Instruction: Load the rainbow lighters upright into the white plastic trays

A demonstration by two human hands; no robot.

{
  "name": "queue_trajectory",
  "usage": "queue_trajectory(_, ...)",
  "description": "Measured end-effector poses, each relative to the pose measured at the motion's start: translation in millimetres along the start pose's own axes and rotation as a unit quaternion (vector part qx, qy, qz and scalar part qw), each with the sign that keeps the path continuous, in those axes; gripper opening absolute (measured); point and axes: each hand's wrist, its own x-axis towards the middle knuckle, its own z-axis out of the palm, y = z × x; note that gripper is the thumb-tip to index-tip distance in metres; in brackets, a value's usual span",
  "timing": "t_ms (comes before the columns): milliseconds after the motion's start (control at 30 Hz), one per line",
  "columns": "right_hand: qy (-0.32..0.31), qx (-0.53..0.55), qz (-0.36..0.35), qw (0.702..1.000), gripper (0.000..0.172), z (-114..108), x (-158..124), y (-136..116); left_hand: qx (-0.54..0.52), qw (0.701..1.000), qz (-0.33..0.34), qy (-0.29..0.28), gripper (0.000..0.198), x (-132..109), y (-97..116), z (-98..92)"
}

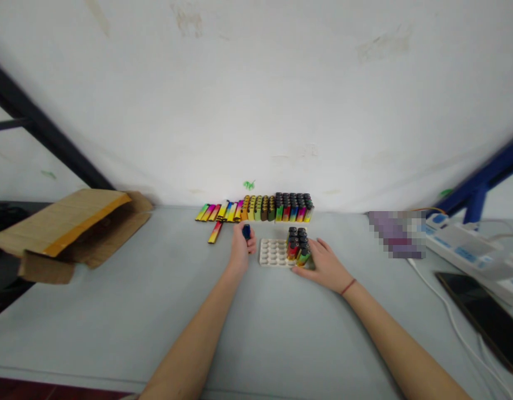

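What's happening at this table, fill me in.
A person's left hand grips something small and dark blue, probably a lighter. The right hand is at the right end of a white tray, where some upright lighters stand; its left cells are bare. More lighters stand in rows near the wall.

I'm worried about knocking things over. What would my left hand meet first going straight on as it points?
Your left hand would likely meet the upright, slim yellow-gold lighters before the white wall; its height is unclear, so it might pass above.
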Motion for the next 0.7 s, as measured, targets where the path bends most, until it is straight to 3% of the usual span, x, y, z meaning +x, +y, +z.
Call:
queue_trajectory(167, 0.003, -0.002, -0.001, 1.0, 0.08, 1, 0, 1, 0.029, 1.0, -0.01, 0.001, 0.043, 0, -1, 0.7)
queue_trajectory(700, 0.003, -0.005, -0.003, 1.0, 0.081, 2, -1, 1, -0.012, 0.999, 0.019, 0.031, 0.042, -6, -6, 7.8)
